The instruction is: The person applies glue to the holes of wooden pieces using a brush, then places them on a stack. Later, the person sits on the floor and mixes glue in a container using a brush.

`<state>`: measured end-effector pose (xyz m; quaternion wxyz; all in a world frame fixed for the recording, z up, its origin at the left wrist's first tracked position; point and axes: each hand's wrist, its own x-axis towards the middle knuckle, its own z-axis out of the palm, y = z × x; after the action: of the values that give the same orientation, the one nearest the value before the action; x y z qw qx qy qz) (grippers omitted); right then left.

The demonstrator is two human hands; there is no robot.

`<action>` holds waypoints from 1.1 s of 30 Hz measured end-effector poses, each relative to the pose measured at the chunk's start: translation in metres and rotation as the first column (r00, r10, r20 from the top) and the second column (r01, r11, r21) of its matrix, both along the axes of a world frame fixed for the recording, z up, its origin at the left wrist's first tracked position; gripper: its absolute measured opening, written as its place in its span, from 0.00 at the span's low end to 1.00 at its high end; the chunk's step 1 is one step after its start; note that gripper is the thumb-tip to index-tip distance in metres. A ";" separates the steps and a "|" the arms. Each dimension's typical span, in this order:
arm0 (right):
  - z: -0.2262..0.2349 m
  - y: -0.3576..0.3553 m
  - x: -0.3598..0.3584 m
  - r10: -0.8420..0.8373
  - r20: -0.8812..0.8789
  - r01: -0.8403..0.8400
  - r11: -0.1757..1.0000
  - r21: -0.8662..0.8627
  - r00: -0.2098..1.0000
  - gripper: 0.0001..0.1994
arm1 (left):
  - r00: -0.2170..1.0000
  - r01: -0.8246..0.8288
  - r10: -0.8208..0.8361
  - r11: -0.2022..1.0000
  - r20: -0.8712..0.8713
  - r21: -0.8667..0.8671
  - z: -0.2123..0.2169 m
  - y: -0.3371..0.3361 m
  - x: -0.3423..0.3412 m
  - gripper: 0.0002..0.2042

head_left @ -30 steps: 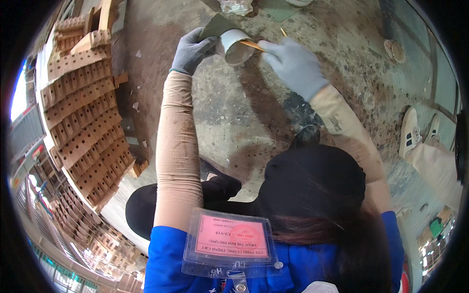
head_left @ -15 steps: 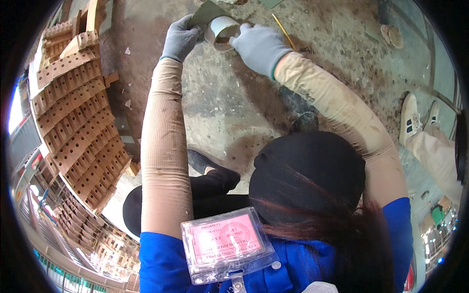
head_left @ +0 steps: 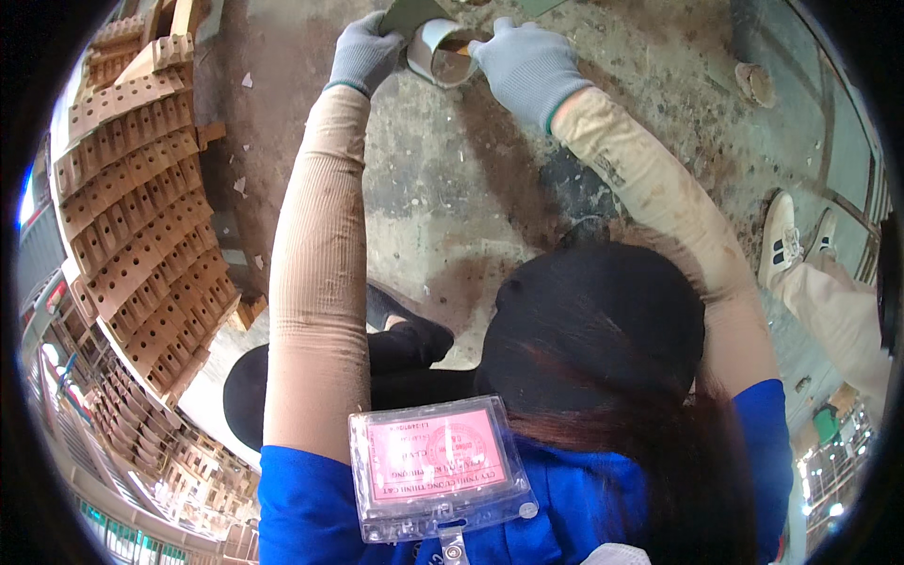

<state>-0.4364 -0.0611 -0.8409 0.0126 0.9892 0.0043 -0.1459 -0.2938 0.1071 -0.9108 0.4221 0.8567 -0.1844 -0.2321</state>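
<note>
At the top of the view my left hand (head_left: 363, 56), in a grey knit glove, is closed on a flat grey-green sheet (head_left: 414, 13). Close beside it is a white cup (head_left: 421, 49), tipped so that its round mouth shows; greyish-brown matter is visible inside. Whether the left fingers also steady the cup cannot be made out. My right hand (head_left: 527, 71), gloved alike, is at the cup's right rim with its fingers curled. A thin orange-brown stick (head_left: 459, 46) runs from its fingertips into the cup's mouth; its far end is hidden.
Stacked brown wooden pieces with holes (head_left: 141, 235) stand along the left. The stained concrete floor (head_left: 424, 179) carries pale scraps. At the right are another person's shoes (head_left: 782, 235) and a round brownish object (head_left: 754, 85).
Both hands, the sheet and the cup have shifted a little right and upward. The cup's mouth faces the view more. The yellow pencil-like stick beyond the right hand no longer shows.
</note>
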 end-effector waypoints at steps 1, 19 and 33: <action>-0.009 0.004 -0.007 0.002 -0.007 -0.002 1.000 -0.009 1.000 0.16 | 1.000 -0.009 0.009 1.000 -0.011 0.005 0.000 -0.003 -0.002 0.15; -0.005 0.005 0.018 0.146 0.417 -0.088 0.984 -0.154 0.897 0.08 | 0.975 -0.021 -0.031 0.973 0.219 0.231 0.016 -0.046 0.008 0.11; -0.018 -0.014 -0.005 0.065 0.052 -0.066 0.998 0.017 0.997 0.19 | 0.982 -0.026 0.021 0.999 0.188 0.023 0.014 -0.028 -0.012 0.13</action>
<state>-0.4413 -0.0749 -0.8592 0.0081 0.9920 0.0376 -0.1201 -0.3054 0.0791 -0.8966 0.3944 0.8822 -0.2103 -0.1479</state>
